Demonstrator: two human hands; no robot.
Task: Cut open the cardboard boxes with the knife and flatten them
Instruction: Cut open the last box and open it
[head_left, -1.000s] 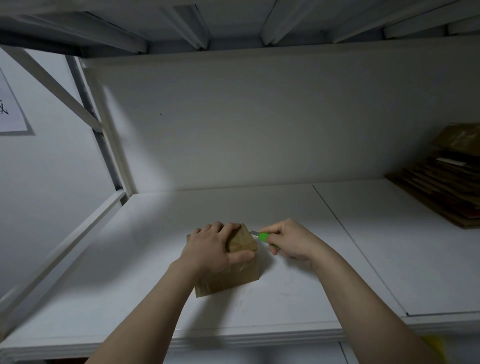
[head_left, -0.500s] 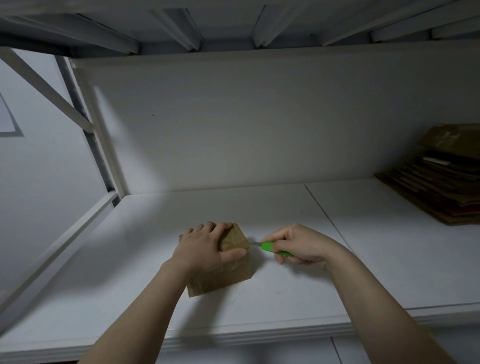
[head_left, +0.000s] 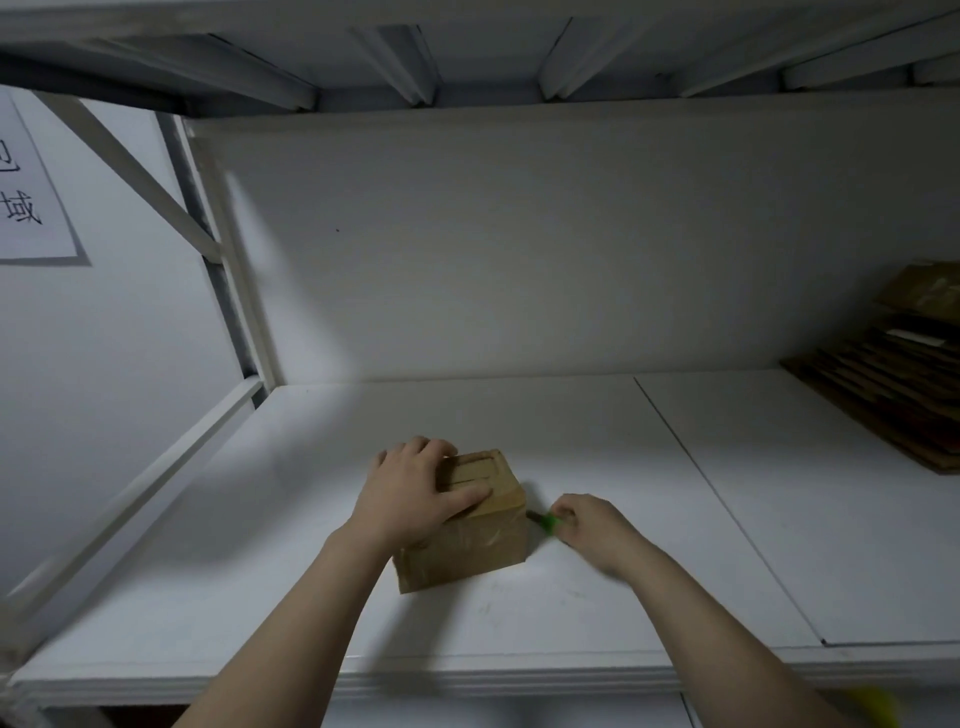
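A small brown cardboard box (head_left: 480, 545), taped over its front, stands on the white shelf (head_left: 597, 597) near the front edge. My left hand (head_left: 410, 493) lies on top of the box, fingers spread over its left side and thumb across the lid. My right hand (head_left: 587, 525) grips a green-handled knife (head_left: 544, 521) just right of the box, its tip at the box's upper right edge. The blade itself is too small to make out.
A stack of flattened cardboard (head_left: 893, 374) lies at the shelf's far right. A seam (head_left: 727, 509) splits the shelf boards. The white back wall and a shelf frame post (head_left: 234, 312) close the left side. A paper sign (head_left: 31, 197) hangs on the left.
My right hand with the knife has come down along the box's right side, toward me. The box now sits squarer to me, its lid showing. My left hand stays on top.
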